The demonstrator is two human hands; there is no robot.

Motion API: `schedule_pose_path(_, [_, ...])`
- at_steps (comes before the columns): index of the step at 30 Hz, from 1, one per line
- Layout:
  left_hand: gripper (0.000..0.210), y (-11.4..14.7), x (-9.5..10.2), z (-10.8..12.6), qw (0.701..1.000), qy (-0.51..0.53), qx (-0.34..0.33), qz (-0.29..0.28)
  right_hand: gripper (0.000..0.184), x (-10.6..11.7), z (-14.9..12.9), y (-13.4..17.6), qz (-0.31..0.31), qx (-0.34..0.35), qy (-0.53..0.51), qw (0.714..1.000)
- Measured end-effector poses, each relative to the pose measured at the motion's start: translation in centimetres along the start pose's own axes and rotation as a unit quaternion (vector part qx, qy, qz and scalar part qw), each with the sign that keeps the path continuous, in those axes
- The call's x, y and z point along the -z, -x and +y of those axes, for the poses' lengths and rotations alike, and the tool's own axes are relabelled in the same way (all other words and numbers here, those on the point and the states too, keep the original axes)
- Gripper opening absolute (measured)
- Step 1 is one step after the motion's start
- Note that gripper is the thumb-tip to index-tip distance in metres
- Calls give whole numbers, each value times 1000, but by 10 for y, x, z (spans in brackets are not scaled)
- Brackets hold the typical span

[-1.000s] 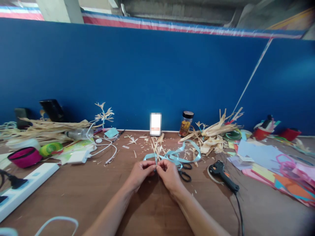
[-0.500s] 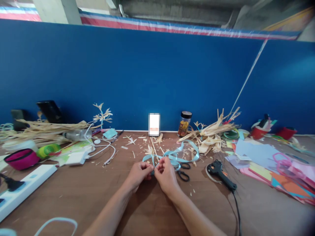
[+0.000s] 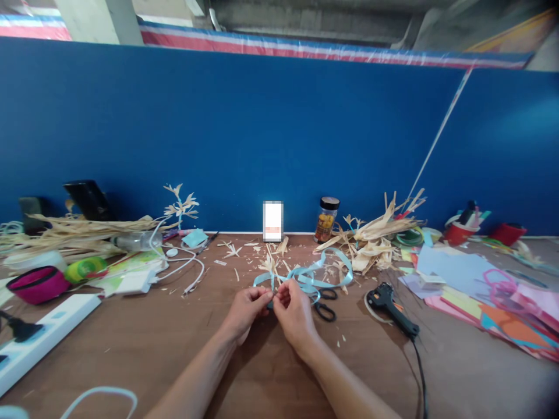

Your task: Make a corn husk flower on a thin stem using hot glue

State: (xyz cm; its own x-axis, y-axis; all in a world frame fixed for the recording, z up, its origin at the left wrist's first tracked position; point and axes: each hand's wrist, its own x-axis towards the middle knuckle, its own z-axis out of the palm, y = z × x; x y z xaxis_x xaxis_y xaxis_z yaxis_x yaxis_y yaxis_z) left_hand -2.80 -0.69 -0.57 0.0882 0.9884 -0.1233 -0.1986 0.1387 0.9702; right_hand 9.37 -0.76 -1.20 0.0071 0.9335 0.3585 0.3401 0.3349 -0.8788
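My left hand is closed in a pinch at the lower end of a thin stem wrapped in light blue, topped by a pale dried-husk flower. My right hand pinches close beside it, fingertips almost touching the left ones, on the light blue ribbon. Loose loops of that ribbon lie on the table beyond and to the right of my hands. Black scissors handles show just right of my right hand; their blades are hidden. My fingers cover the exact spot where ribbon and stem meet.
A black glue gun lies at right, its cord running toward me. Behind stand a dark-lidded jar and dried husks. Coloured paper lies far right. At left are a power strip, a white cable and a finished-looking husk sprig.
Both hands stay almost in place, still pinching. The wrapped stem and husk flower now show more upright above my fingertips. The camera view has shifted slightly.
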Motion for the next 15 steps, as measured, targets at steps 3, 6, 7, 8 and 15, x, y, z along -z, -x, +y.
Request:
schedule_pose_path(3, [26, -1, 0, -1, 1000, 1, 1, 6, 4, 0, 0, 0, -8, 8, 4, 1000])
schedule_pose_path(6, [26, -2, 1, -4, 999, -34, -23, 16, 6, -1, 2, -1, -16, -4, -18, 1000])
schedule_pose_path(7, [27, -3, 1, -5, 998, -52, -38, 21, 7, -1, 3, -3, -24, -12, -32, 999])
schedule_pose_path(8, [27, -4, 2, -6, 996, -72, -55, 28, 9, -1, 4, -4, -35, -23, -46, 998])
schedule_pose_path(15, [25, -7, 7, -6, 961, -229, -149, 43, 16, 10, 0, -10, -78, -37, -41, 995])
